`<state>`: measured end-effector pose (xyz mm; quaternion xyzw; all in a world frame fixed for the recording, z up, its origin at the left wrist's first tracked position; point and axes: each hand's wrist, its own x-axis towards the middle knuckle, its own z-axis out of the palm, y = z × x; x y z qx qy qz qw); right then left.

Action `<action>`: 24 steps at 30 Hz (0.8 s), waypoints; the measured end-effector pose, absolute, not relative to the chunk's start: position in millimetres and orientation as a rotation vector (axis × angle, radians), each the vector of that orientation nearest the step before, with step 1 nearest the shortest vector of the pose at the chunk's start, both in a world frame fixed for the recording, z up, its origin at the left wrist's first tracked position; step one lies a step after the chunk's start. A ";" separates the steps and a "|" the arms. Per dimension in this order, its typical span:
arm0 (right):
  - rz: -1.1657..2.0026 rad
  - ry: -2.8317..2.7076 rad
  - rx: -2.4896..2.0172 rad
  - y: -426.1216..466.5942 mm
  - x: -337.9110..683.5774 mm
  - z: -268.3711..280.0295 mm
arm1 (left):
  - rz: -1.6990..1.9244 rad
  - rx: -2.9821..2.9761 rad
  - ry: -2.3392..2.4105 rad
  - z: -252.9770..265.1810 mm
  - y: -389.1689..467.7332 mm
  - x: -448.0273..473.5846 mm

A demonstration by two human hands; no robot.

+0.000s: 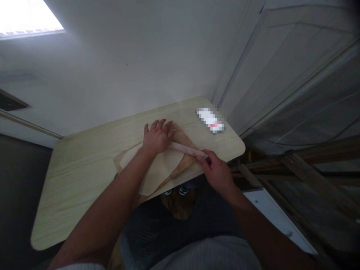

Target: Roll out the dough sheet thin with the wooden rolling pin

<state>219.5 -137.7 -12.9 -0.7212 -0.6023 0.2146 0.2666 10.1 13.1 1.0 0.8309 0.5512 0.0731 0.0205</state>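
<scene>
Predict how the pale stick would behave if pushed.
The stick is probably stiff: it runs straight between the left hand and right hand. Being slim, it is likely fairly light. Its long, narrow shape might roll, though whether it is round is unclear.

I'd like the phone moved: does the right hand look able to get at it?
Probably yes: the phone lies nearby on the table with nothing visible in between, though the right hand holds a pale stick.
</scene>
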 end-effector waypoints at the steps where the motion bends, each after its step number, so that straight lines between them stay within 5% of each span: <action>1: 0.586 -1.622 -1.954 -136.4 220.0 -12.3 | 0.224 2.586 1.695 0.9 16.2 11.2; 24: 0.678 -1.545 -1.910 -122.3 226.6 -8.6 | 0.230 2.613 1.569 0.3 41.3 26.2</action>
